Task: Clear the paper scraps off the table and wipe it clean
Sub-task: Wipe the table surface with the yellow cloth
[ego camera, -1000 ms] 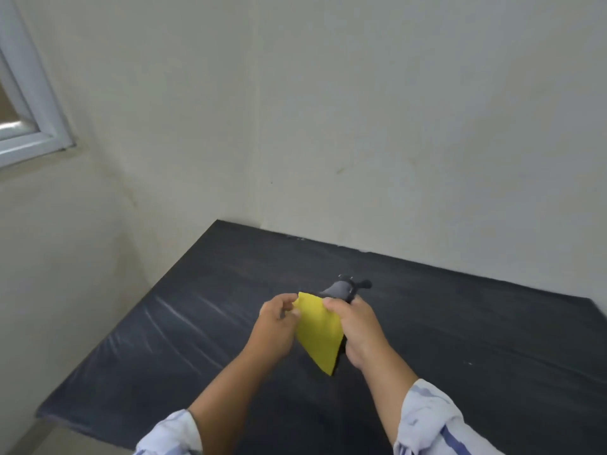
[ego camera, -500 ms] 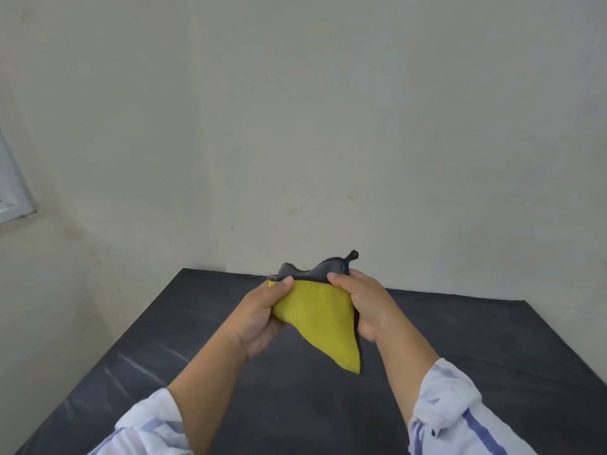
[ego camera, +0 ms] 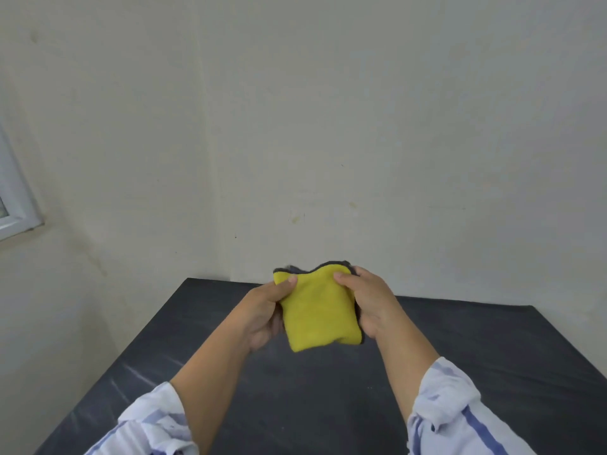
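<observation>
A yellow cloth (ego camera: pixel 315 310) with a dark grey back is held up in the air above the black table (ego camera: pixel 492 362). My left hand (ego camera: pixel 262 313) pinches its upper left corner with the thumb on the yellow side. My right hand (ego camera: pixel 368 300) grips its right edge, thumb on the front. The cloth is spread into a rough square facing me. No paper scraps show on the visible part of the table.
A cream wall (ego camera: pixel 328 142) stands right behind the table's far edge. Another wall with a white window frame (ego camera: pixel 16 205) runs along the left. Faint pale streaks mark the tabletop at the left front.
The cloth went from a hanging folded triangle to a wider square as my hands drew apart and rose. The camera tilted up, showing more wall and less table.
</observation>
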A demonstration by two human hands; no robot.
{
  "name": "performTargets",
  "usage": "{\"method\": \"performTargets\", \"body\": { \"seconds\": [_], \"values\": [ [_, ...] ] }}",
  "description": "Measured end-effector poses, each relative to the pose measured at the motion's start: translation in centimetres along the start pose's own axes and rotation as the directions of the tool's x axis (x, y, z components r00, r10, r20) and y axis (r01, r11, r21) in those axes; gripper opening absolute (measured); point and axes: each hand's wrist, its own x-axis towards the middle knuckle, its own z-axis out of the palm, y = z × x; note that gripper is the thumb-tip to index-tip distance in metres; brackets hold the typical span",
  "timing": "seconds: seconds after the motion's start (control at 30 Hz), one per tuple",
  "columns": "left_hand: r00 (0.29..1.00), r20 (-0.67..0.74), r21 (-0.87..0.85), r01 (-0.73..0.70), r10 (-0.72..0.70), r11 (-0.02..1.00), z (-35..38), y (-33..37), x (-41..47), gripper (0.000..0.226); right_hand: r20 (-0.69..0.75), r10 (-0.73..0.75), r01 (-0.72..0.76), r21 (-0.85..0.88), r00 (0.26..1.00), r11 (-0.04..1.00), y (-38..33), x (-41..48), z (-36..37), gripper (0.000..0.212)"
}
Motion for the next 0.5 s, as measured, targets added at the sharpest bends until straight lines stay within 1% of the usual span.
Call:
{"method": "performTargets", "body": {
  "seconds": [0.07,0.1,0.2,0.27,0.3,0.33,0.4,0.5],
  "values": [
    [0.999,0.045,-0.019,0.021,-0.02,1.0,-0.2,-0.3,0.0,0.03,-0.002,0.037,-0.036,0.032,0.999,0.999,0.3,0.1,0.0,0.015],
    [1.0,0.031,-0.022,0.006,-0.005,1.0,-0.4,-0.4,0.1,0.03,0.017,0.07,-0.071,0.05,0.997,0.996,0.6,0.2,0.0,0.018],
    [0.994,-0.109,-0.022,-0.026,0.023,0.999,-1.6,-0.3,0.7,0.026,0.149,0.182,-0.189,0.034,0.972,0.981,1.5,-0.1,0.4,0.026],
    [0.978,-0.206,0.0,0.004,-0.004,1.0,-2.9,0.1,1.1,0.022,0.232,0.196,-0.203,0.005,0.953,0.979,2.2,0.3,1.1,0.036],
    [0.971,-0.238,0.009,0.024,-0.021,1.0,-3.6,0.3,1.3,0.021,0.247,0.195,-0.201,0.0,0.949,0.98,2.4,0.8,1.6,0.041],
    [0.965,-0.26,0.014,0.044,-0.039,0.999,-4.4,0.5,1.6,0.021,0.245,0.192,-0.197,-0.003,0.95,0.98,2.6,1.4,2.3,0.045],
    [0.957,-0.279,0.008,0.088,-0.082,0.996,-6.1,1.1,2.2,0.02,0.202,0.192,-0.193,-0.013,0.961,0.981,3.1,2.7,4.0,0.045],
    [0.964,-0.229,-0.012,0.138,-0.137,0.99,-9.4,2.1,3.2,0.02,0.104,0.216,-0.218,0.009,0.971,0.976,4.5,5.5,7.0,0.038]
  ]
}}
